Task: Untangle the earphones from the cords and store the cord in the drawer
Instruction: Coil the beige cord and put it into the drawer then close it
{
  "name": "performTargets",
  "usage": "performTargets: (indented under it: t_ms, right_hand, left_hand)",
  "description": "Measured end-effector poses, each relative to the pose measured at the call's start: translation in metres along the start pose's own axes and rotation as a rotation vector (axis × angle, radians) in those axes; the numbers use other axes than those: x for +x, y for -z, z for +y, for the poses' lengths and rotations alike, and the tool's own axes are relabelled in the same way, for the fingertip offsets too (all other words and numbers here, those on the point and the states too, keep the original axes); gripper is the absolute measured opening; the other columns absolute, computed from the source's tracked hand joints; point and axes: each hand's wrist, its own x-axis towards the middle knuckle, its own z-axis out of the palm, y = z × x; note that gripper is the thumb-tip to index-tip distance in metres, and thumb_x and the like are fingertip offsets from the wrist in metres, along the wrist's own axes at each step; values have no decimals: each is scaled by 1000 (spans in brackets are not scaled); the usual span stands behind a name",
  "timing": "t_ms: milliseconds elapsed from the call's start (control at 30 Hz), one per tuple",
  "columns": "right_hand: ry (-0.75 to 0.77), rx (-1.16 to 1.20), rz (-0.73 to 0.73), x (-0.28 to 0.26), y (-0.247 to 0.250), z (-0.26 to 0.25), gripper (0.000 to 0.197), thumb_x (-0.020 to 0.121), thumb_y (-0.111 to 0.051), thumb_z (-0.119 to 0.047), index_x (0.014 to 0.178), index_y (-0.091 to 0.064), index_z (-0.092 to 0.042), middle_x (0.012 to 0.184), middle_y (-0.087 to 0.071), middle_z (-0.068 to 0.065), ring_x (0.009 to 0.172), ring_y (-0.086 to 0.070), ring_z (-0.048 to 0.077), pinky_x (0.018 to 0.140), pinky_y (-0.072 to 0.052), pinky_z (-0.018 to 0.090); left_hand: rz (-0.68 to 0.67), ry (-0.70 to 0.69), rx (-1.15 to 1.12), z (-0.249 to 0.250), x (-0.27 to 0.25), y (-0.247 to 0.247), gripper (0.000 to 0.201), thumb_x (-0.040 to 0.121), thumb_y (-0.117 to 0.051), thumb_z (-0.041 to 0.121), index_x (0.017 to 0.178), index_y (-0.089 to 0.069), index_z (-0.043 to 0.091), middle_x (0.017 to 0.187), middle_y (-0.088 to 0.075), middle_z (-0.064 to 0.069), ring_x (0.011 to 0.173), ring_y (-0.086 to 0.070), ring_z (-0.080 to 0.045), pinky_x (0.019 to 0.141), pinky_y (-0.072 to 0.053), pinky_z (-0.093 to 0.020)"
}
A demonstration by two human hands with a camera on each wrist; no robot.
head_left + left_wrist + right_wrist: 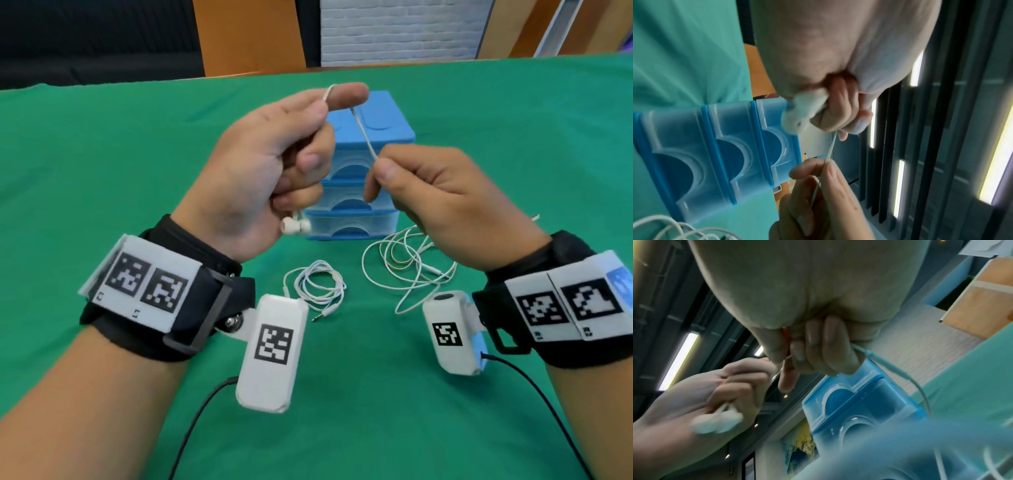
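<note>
On the green tablecloth (102, 154), nearest to the person, a small coiled white cord (317, 286) with a metal jack plug lies in front of the blue drawer unit (363, 164), a little to its left. Beside this coil, in front of the drawer unit and to its right, lies a looser heap of white cable (409, 267), with some yellowish strands in it.

Above these cables both hands are raised off the cloth, in front of the drawer unit. The left hand (260, 168) has its lower fingers curled into the palm, clamped on the earphones (295, 226); the two white earbuds hang out at the bottom of the fist. The forefinger is stretched forward and the thin white wire passes over it, pressed by the thumb. From this finger the wire goes down, tight, to the right hand (442, 198), which pinches it between thumb and forefinger; the other fingers of this hand are curled together. In the right wrist view a cable also comes out from under the curled fingers and falls toward the cloth.

The drawer unit stands behind the hands, with three translucent drawers, one above the other, all pushed in. Beyond the table edge there are orange panels (250, 34) and a white brick wall (397, 31).
</note>
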Motion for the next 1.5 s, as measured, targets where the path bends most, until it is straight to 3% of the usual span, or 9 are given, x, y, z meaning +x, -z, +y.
performTargets:
  t_ms: [100, 167, 300, 467, 767, 900, 1000, 1300, 1500]
  right_hand:
    - [9, -71, -139, -2, -7, -9, 23, 99, -51, -27, 88, -67, -14, 67, -60, -11, 61, -52, 6, 61, -44, 29]
    - [10, -72, -210, -4, -10, -13, 18, 100, -55, -19, 90, -68, -12, 66, -60, -21, 61, -53, 0, 60, -40, 16]
    - [37, -105, -290, -8, -9, -22, 23, 102, -55, -23, 84, -68, -15, 53, -45, -14, 53, -45, 5, 53, -31, 15]
    - [121, -37, -136, -6, 13, -29, 26, 97, -57, -23, 77, -65, -9, 65, -59, -6, 79, -66, 9, 66, -47, 38]
    - [55, 42, 306, -2, 25, -9, 36, 97, -66, -30, 76, -58, -2, 55, -35, 7, 51, -25, 9, 49, -23, 20]
    - [-6, 52, 263, 0, 15, 3, 35, 102, -57, -26, 73, -56, -7, 54, -36, -7, 50, -28, 4, 49, -24, 18]
    - [-27, 60, 125, -2, 7, 4, 31, 104, -53, -21, 75, -56, -8, 54, -41, -14, 50, -34, 2, 52, -26, 18]
    - [11, -14, -304, -12, -5, -21, 24, 104, -53, -20, 85, -66, -14, 59, -43, -14, 57, -42, 5, 56, -31, 14]
    - [136, 115, -196, -14, 10, -32, 22, 101, -54, -2, 82, -66, 1, 61, -51, -17, 56, -48, -1, 58, -36, 9]
  left_hand:
    - [75, -33, -6, -5, 0, -10, 33, 106, -36, 7, 133, -52, -3, 73, -65, -3, 51, -53, -5, 42, -40, -14]
    - [104, -47, -70, -9, 1, -12, 33, 105, -37, 1, 134, -51, -4, 99, -75, -15, 84, -74, -16, 68, -57, -17]
    - [170, -136, -37, -16, 4, -8, 41, 103, -38, -7, 145, -41, -4, 132, -63, -21, 120, -65, -23, 98, -53, -26]
    - [0, -147, 379, -19, 2, -7, 50, 102, -37, -6, 151, -31, 1, 112, -69, -7, 75, -70, -12, 75, -53, -23]
    - [-160, 9, 415, -15, -5, -15, 35, 107, -36, 12, 111, -66, -4, 51, -33, 2, 47, -22, -14, 47, -20, -26]
    - [-111, 3, 228, -15, -6, -16, 32, 105, -41, 16, 109, -69, 2, 58, -57, -9, 40, -53, -13, 39, -36, -21]
    - [-29, 6, 22, -13, -4, -17, 30, 102, -44, 14, 121, -62, -1, 91, -77, -13, 76, -76, -15, 62, -57, -17]
    - [208, -213, 79, -17, 5, -8, 41, 101, -45, -6, 143, -44, -5, 135, -62, -16, 123, -63, -17, 98, -52, -24]
    - [8, -186, 569, -21, 1, -13, 33, 105, -41, 1, 136, -53, 5, 106, -73, 0, 75, -63, -17, 65, -53, -23]
